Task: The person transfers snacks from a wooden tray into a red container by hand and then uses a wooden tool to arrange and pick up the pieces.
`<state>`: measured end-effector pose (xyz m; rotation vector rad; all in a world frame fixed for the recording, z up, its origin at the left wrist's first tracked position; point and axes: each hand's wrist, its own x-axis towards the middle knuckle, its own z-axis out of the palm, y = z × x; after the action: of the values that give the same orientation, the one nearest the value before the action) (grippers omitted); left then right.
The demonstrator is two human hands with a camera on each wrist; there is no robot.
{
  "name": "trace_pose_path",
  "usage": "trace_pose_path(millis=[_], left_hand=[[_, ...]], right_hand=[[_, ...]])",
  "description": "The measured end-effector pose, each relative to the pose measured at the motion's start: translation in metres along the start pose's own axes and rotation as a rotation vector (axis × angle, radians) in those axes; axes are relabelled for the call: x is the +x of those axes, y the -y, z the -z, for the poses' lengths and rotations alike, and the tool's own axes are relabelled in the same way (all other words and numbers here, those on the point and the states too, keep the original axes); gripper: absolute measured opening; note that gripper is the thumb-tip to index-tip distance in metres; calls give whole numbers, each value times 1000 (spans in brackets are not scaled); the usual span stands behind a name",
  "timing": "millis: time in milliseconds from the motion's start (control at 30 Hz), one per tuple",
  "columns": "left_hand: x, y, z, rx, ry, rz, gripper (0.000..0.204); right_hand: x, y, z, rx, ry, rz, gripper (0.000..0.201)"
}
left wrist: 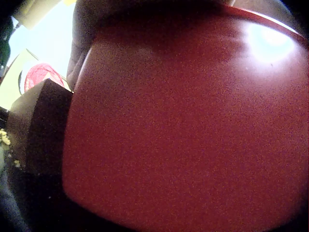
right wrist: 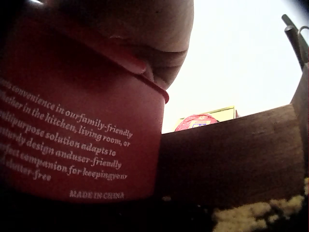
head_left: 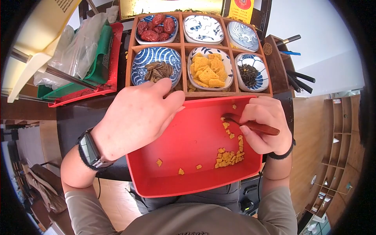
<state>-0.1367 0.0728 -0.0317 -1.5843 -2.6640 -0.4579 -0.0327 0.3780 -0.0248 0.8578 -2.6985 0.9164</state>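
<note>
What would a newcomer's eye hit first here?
Probably the red bin in the middle of the head view, with yellow crumbs gathered mostly towards its near right corner. Next, the right hand gripping a reddish-brown spoon over the bin's right side. Beyond the bin, the six-compartment wooden tray stands out, with wrinkled red dates far left and yellow crisps near middle.

Home-like room: wood-look floor (head_left: 313, 117), open wooden shelving (head_left: 340, 145) at right, brown chair (head_left: 47, 188) at left. Near: dark table (head_left: 78, 117), divided wooden snack tray (head_left: 183, 47).
</note>
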Motion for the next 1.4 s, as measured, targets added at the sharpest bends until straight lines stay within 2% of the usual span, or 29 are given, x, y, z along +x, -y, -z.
trace_pose_path(millis=[500, 600, 700, 833, 933, 1033, 1133, 1400], left_hand=[[0, 0, 0, 0, 4, 4, 19], [0, 0, 0, 3, 5, 5, 19], [0, 0, 0, 4, 5, 5, 19], [0, 0, 0, 5, 11, 0, 19], [0, 0, 0, 5, 13, 6, 19], [0, 0, 0, 6, 11, 2, 19], [0, 0, 1, 10, 16, 4, 19], [0, 0, 0, -1, 6, 3, 19]], right_hand=[[-6, 2, -4, -21, -57, -68, 25], [-10, -3, -9, 104, -183, -17, 25], [-15, 4, -5, 239, -275, -56, 23], [-24, 6, -12, 386, -500, -58, 23], [-25, 1, -13, 417, -588, -27, 27], [-25, -4, -14, 327, -646, -61, 20], [-20, 1, -17, 331, -630, -194, 15], [-24, -12, -19, 190, -532, -225, 16]])
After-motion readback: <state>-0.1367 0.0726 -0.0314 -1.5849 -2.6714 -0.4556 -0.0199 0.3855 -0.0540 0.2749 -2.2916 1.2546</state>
